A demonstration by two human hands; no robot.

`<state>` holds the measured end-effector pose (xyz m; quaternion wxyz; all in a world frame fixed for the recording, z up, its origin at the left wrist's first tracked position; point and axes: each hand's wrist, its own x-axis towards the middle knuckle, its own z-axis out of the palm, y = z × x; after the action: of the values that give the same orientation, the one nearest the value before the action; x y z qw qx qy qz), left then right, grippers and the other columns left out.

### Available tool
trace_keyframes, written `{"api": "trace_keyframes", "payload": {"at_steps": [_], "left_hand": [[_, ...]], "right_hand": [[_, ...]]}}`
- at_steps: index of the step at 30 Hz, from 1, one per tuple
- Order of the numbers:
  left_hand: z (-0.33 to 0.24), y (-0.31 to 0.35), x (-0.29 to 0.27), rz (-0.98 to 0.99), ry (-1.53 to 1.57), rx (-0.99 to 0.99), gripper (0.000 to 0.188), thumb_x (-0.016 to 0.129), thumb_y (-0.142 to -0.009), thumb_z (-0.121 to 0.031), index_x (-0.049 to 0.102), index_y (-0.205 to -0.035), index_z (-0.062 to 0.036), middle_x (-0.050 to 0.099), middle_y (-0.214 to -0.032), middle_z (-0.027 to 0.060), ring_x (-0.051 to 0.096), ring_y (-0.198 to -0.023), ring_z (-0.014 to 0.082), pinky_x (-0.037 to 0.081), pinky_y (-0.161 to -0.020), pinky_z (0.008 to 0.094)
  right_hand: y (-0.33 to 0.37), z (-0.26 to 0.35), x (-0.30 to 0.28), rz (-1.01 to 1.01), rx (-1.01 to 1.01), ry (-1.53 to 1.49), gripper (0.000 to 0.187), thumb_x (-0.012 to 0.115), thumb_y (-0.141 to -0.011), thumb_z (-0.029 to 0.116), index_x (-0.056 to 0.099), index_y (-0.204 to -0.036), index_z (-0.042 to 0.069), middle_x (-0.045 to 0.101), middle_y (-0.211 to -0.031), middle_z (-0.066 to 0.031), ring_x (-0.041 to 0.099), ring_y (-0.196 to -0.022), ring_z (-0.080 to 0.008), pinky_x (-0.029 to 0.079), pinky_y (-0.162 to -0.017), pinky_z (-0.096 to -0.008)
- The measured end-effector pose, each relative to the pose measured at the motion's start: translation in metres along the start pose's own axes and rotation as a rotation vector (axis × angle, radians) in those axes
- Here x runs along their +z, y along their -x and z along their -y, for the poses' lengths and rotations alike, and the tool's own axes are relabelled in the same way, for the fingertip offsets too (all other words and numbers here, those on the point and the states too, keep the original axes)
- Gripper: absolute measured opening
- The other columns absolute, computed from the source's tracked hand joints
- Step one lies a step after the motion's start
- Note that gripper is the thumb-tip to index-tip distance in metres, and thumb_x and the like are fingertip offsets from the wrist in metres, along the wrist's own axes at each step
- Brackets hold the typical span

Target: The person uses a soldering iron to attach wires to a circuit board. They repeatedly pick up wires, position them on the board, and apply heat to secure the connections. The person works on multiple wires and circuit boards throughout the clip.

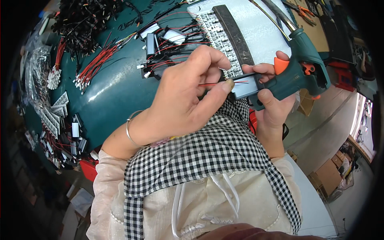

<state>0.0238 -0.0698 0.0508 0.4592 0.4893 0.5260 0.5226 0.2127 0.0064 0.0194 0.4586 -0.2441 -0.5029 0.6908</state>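
Observation:
My left hand (188, 90), a thin bangle at its wrist, has thumb and index finger together on thin red wires (241, 82). These lie across a small rectangular case (245, 89) with a dark rim and a pale blue-white face. My right hand (274, 100) is closed round the handle of a dark green soldering gun (300, 60) with an orange trigger. Its metal barrel and thin side tube point away from me. Fingers of that hand also lie at the case's edge; how firmly they grip it is hidden.
Beyond my hands, a row of small white circuit boards (218, 36) lies beside a dark bar (234, 34) on a white board (260, 44). Wired cases (150, 44) and red wire bundles (94, 66) cover parts of the green table (116, 104). Orange-handled pliers (306, 14) lie far right.

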Motion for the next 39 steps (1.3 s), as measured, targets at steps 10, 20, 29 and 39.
{"api": "trace_keyframes", "payload": {"at_steps": [10,20,29,39], "left_hand": [[0.012,-0.011,0.006,0.068,-0.253,0.249,0.007,0.065,-0.080,-0.001,0.063,-0.087,-0.0009,0.050,-0.107,0.0117,0.052,-0.087,0.0176,0.046,-0.074,0.0280],[-0.006,-0.010,-0.012,0.022,0.155,-0.203,0.014,0.059,-0.091,-0.001,0.061,-0.103,0.0057,0.062,-0.081,0.0050,0.055,-0.068,0.0077,0.045,-0.063,0.0209],[0.040,-0.023,0.000,-0.016,-0.743,0.125,0.008,0.069,-0.080,-0.008,0.066,-0.084,-0.0014,0.064,-0.069,0.0112,0.059,-0.054,0.0186,0.045,-0.049,0.0277],[0.045,-0.025,0.003,0.085,-0.925,0.103,0.009,0.068,-0.080,-0.009,0.065,-0.083,-0.0018,0.065,-0.073,0.0121,0.063,-0.061,0.0267,0.050,-0.057,0.0341]], "right_hand": [[0.003,-0.010,0.002,0.057,-0.041,0.121,0.079,0.081,-0.072,0.000,0.033,-0.135,-0.004,0.064,-0.106,-0.0237,0.068,-0.091,-0.0220,0.057,-0.074,-0.0259],[0.021,-0.007,0.007,-0.007,0.099,0.287,0.079,0.082,-0.073,0.008,0.035,-0.135,-0.005,0.064,-0.106,-0.0214,0.065,-0.101,-0.0279,0.056,-0.080,-0.0326],[0.054,0.030,-0.048,-0.108,0.116,0.166,0.071,0.078,-0.076,0.016,0.039,-0.129,-0.010,0.061,-0.070,-0.0146,0.060,-0.058,-0.0201,0.051,-0.055,-0.0275],[0.089,0.050,-0.068,-0.226,0.282,0.063,0.084,0.087,-0.066,0.021,0.041,-0.124,-0.018,0.058,-0.071,-0.0157,0.054,-0.047,-0.0178,0.045,-0.040,-0.0272]]}}
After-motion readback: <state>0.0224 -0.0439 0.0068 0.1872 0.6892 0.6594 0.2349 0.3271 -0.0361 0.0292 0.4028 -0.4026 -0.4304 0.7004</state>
